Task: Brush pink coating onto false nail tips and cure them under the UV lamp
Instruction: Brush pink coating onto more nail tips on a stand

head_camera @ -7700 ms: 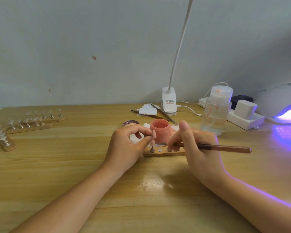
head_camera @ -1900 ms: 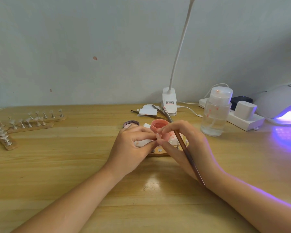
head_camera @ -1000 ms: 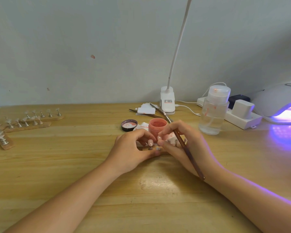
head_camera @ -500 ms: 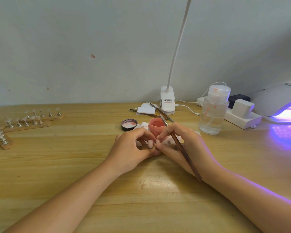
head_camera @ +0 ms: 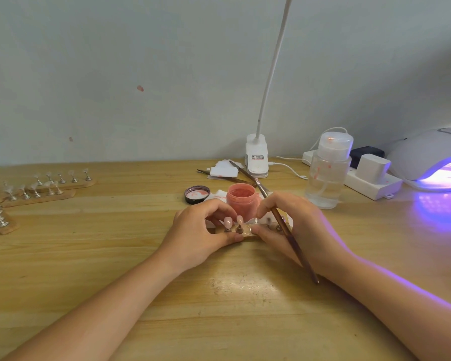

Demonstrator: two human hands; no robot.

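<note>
Hands have drawn in over the wooden strip (head_camera: pixel 248 234) since a second ago: the left hand (head_camera: pixel 201 233) now pinches a small stand with a pink nail tip (head_camera: pixel 239 219) onto it, apparently reseating a coated tip, while the right hand (head_camera: pixel 297 225) steadies the strip with the brush (head_camera: pixel 287 230) tucked between curled fingers, bristles idle. The open pink jar (head_camera: pixel 241 198) stands just behind, its lid (head_camera: pixel 197 194) beside it. A clear bottle (head_camera: pixel 327 175) sits between this work and the glowing UV lamp (head_camera: pixel 432 162), well apart to the right.
</note>
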